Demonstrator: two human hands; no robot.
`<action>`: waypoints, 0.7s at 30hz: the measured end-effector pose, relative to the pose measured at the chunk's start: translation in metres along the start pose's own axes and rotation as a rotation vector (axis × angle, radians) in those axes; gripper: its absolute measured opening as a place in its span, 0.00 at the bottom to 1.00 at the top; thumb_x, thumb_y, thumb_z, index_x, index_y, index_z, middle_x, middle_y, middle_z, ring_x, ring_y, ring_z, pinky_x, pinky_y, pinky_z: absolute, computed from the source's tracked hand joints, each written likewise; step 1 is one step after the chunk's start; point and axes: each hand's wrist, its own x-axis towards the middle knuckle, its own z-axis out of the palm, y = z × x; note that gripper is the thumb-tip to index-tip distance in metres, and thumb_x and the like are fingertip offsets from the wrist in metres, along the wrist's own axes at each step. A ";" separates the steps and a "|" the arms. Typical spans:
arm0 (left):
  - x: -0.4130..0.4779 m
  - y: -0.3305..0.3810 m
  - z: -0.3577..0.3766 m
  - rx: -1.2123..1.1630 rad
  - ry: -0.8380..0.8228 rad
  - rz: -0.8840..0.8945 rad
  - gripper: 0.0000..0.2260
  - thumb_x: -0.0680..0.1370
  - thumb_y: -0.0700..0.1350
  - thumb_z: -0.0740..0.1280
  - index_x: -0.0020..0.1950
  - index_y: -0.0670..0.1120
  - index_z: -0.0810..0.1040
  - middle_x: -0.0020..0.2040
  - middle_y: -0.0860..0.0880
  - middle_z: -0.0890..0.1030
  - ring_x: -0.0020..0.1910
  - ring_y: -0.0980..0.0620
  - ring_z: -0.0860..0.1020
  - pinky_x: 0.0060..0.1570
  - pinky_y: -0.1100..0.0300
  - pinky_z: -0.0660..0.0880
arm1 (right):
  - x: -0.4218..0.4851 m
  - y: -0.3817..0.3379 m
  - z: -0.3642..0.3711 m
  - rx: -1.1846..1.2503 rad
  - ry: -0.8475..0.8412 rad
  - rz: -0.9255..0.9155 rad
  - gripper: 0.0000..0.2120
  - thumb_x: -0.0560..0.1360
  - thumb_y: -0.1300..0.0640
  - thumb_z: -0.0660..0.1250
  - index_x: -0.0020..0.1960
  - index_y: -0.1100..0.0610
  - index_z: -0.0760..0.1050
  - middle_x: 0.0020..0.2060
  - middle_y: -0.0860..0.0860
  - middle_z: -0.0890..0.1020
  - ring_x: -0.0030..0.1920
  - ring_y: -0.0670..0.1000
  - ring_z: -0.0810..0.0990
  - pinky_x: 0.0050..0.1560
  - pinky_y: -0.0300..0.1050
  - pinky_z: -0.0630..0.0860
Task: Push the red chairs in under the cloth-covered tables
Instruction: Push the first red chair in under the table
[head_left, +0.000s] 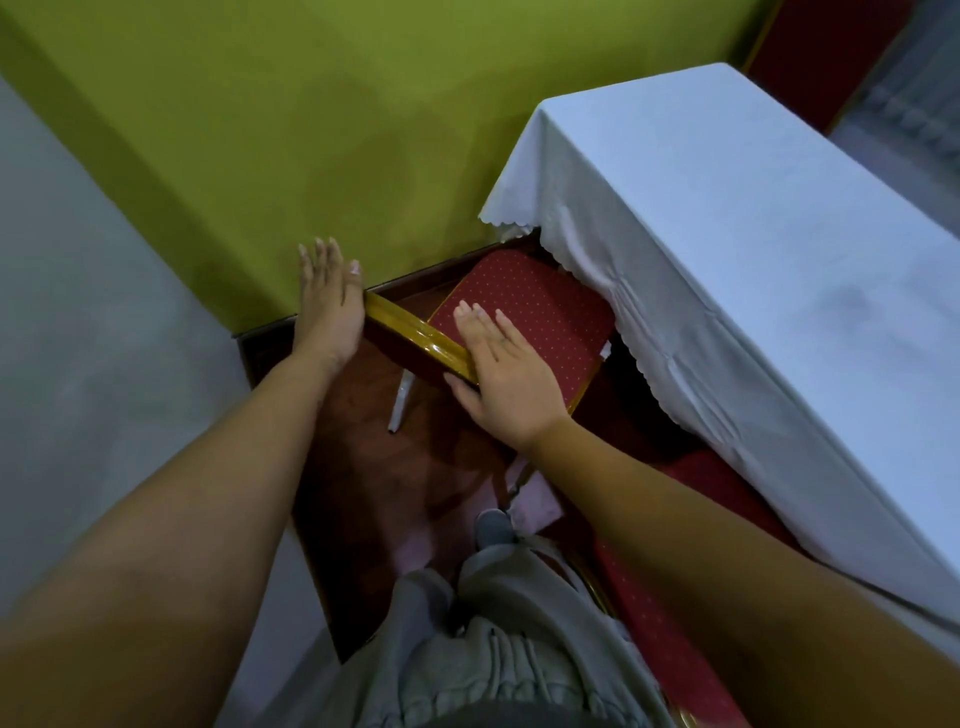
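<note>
Both hands (332, 306) (504, 374) rest flat on red chair's (530, 312) gold backrest (415, 332).

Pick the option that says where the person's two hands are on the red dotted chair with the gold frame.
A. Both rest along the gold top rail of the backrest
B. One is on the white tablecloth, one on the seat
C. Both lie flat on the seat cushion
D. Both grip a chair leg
A: the left hand and right hand sit at opposite ends of the gold top rail of the red dotted chair, fingers extended.
</note>
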 end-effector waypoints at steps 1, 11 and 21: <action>0.003 0.003 0.003 0.004 -0.007 0.003 0.25 0.85 0.52 0.45 0.79 0.41 0.45 0.80 0.46 0.44 0.78 0.48 0.37 0.73 0.57 0.38 | 0.001 0.004 0.000 -0.001 0.003 0.012 0.30 0.79 0.50 0.63 0.74 0.66 0.61 0.73 0.59 0.67 0.74 0.54 0.63 0.76 0.49 0.54; 0.042 0.042 0.033 0.054 -0.101 0.039 0.28 0.84 0.55 0.44 0.79 0.42 0.44 0.80 0.45 0.42 0.78 0.48 0.37 0.74 0.54 0.37 | 0.016 0.055 -0.015 0.040 -0.064 0.160 0.31 0.79 0.48 0.63 0.76 0.62 0.59 0.74 0.55 0.66 0.74 0.45 0.56 0.73 0.31 0.40; 0.075 0.047 0.037 0.059 -0.123 0.149 0.25 0.84 0.52 0.44 0.79 0.42 0.46 0.80 0.44 0.44 0.78 0.46 0.38 0.74 0.50 0.37 | 0.025 0.053 -0.006 0.141 0.059 0.237 0.28 0.77 0.53 0.68 0.72 0.63 0.65 0.70 0.57 0.71 0.67 0.33 0.44 0.67 0.23 0.38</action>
